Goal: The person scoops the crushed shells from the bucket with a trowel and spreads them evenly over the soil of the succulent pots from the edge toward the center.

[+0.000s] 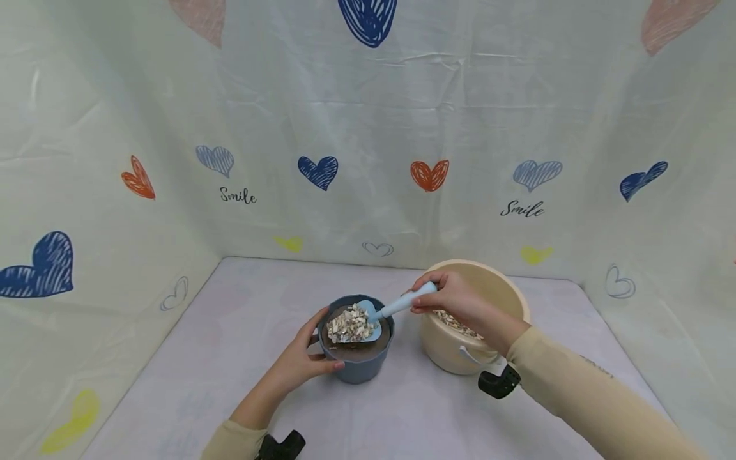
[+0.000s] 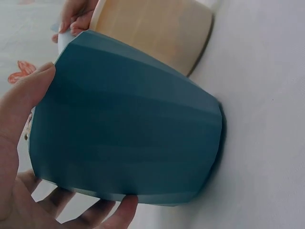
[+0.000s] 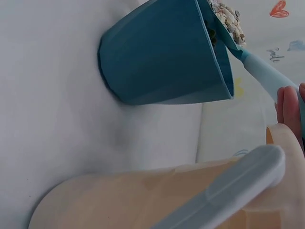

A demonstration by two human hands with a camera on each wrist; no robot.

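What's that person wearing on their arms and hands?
The left hand and right hand are gloveless. The left sleeve and right sleeve are beige. The left wrist gadget and right wrist gadget are chunky, black. The right sleeve's dark marking is too tiny to read.

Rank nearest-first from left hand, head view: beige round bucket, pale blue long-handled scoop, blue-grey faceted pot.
1. Pot, gripped by the left hand.
2. Scoop, over the pot, extending right.
3. Bucket, right of the pot.

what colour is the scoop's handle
Light blue; the scoop's handle shows best in the head view.
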